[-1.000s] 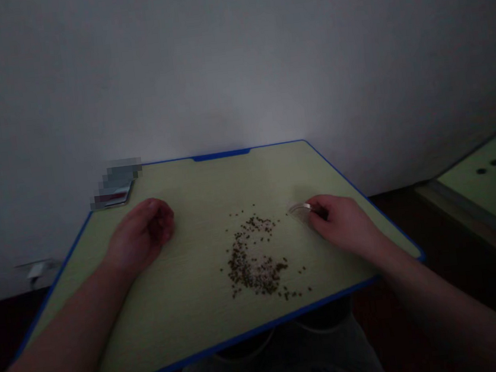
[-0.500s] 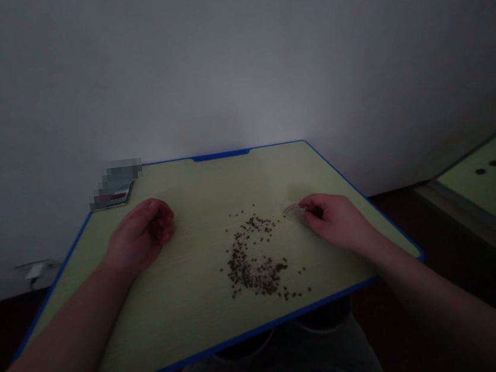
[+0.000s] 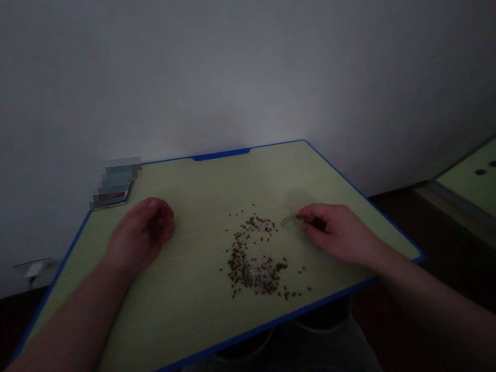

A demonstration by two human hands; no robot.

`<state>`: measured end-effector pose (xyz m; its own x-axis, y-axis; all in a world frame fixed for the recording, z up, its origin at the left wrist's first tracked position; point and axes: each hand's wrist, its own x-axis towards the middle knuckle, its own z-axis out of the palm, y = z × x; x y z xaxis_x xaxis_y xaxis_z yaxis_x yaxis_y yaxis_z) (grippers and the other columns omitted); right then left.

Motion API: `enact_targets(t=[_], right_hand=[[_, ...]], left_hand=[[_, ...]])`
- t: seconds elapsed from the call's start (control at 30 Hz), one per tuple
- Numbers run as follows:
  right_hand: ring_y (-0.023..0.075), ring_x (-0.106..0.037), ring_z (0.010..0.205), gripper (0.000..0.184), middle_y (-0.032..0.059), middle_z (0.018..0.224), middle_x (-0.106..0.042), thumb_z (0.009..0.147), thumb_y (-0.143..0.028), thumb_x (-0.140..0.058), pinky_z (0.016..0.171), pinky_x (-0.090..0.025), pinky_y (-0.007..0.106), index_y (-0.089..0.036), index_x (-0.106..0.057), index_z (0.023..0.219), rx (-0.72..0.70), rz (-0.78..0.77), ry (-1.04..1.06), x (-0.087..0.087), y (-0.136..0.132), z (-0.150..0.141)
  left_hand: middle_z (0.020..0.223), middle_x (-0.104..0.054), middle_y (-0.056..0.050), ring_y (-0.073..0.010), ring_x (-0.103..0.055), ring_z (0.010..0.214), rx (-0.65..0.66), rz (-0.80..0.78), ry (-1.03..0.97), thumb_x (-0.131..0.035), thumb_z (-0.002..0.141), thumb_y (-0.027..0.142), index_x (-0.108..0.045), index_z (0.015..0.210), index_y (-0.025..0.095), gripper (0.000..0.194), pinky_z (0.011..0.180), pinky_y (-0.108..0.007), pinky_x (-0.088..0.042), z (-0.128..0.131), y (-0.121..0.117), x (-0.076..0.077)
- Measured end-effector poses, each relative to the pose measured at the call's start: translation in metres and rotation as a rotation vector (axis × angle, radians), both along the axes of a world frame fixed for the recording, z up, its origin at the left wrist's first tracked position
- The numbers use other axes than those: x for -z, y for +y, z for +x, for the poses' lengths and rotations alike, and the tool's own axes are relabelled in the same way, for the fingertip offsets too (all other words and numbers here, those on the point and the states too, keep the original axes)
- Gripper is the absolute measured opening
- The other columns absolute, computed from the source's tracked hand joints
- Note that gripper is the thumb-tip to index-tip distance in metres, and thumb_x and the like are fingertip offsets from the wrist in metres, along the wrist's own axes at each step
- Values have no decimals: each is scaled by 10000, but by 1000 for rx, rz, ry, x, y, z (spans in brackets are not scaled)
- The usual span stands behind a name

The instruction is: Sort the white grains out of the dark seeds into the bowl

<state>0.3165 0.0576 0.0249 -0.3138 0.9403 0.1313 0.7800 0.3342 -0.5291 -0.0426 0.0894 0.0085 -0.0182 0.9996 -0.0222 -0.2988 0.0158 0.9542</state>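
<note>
A loose heap of small dark beans mixed with pale grains (image 3: 258, 271) lies spread on the light yellow-green table (image 3: 211, 333). Resting on the left part of the table, my left hand (image 3: 141, 231) has its fingers curled in, and nothing shows in them. To the right of the heap, my right hand (image 3: 331, 227) pinches a thin, clear, curved piece (image 3: 288, 222) between thumb and fingers. Its full shape is hard to make out in the dim light. Just beyond those fingertips is a faint pale patch (image 3: 293, 202) on the tabletop; I cannot tell what it is.
A phone-like flat object (image 3: 116, 186), partly blurred out, lies at the table's far left corner. Blue edging (image 3: 222, 154) runs round the table, which stands against a pale wall (image 3: 216, 64). A light cabinet panel (image 3: 494, 188) is at the right.
My right hand has come slightly nearer to me and left with the clear curved piece, and the pale patch behind it shows more. My left hand and the heap look the same.
</note>
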Motion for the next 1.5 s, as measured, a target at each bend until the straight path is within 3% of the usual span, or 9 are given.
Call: enact_targets(t=[0.23, 0.87, 1.07, 1.5], right_hand=[[177, -649, 688, 195, 43, 795, -721, 806, -187, -540, 621, -452, 273, -178, -679, 942, 85, 32, -50, -3, 4, 1], [148, -618, 613, 203, 13, 720, -694, 803, -179, -532, 581, -438, 260, -188, -675, 946, 12, -33, 13, -1, -8, -4], [153, -606, 589, 182, 10, 707, -691, 809, -193, -529, 560, -418, 265, -201, -681, 908, 70, 7, -25, -2, -3, 0], [179, -644, 667, 188, 38, 765, -714, 815, -198, -527, 617, -447, 282, -191, -682, 921, 50, 32, -56, -3, 6, -7]], left_hand=[[564, -567, -11, -98, -491, 421, -23, -13, 17, -600, 787, 276, -599, 677, 144, 172, 324, -186, -369, 1, -1, 0], [566, -573, -8, -100, -494, 420, -27, -6, 8, -645, 745, 279, -612, 672, 143, 158, 321, -188, -364, 1, -1, -1], [576, -574, -7, -94, -492, 425, -37, -16, -11, -638, 756, 285, -604, 675, 144, 166, 325, -185, -364, 0, 0, 0], [546, -560, -8, -93, -474, 411, -14, -1, -4, -637, 757, 287, -614, 664, 143, 173, 320, -183, -362, 1, -1, 0]])
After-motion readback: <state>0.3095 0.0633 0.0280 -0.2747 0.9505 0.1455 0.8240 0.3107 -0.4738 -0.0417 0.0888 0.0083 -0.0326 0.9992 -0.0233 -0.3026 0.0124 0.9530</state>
